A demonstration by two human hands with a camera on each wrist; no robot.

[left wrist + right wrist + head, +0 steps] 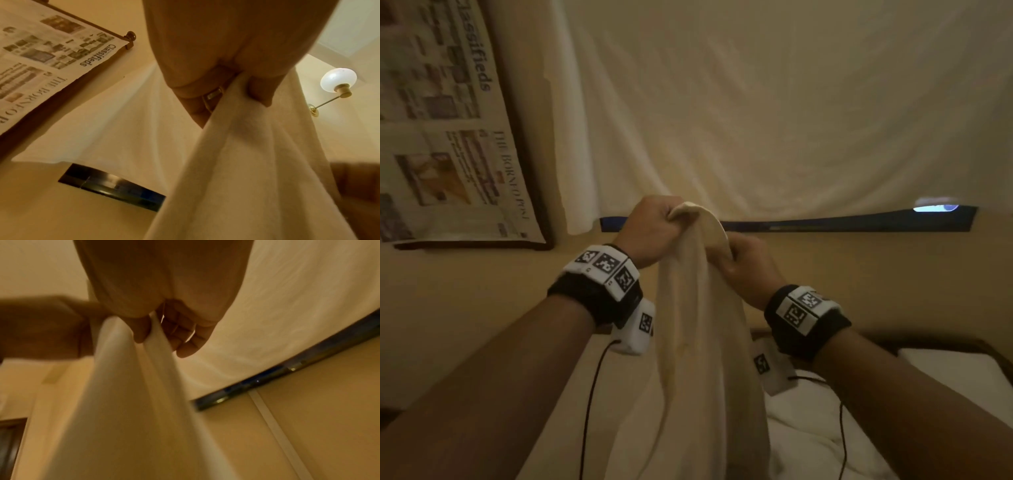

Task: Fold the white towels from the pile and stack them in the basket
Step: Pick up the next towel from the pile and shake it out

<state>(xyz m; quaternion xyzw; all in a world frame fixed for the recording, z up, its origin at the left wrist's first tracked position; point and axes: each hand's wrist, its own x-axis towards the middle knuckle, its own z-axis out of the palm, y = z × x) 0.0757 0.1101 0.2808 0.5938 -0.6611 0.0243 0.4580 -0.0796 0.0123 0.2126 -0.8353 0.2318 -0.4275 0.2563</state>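
Note:
A white towel (702, 342) hangs in long folds from both raised hands, held up in front of the wall. My left hand (654, 226) grips its top edge in a fist. Close beside it, a little lower, my right hand (739, 260) pinches the same edge. In the left wrist view the curled fingers (259, 91) clamp the towel (257, 170), and a ring shows on one finger. In the right wrist view the thumb and fingers (141, 331) pinch a fold of the towel (127, 402). More white towels (825, 428) lie heaped low on the right. No basket is visible.
A pale curtain (774, 102) hangs ahead over a dark window strip (842, 222). A framed newspaper (441, 130) is on the wall at left. A wall lamp (339, 82) glows at right in the left wrist view. A white pillow or mattress corner (962, 373) shows at the far right.

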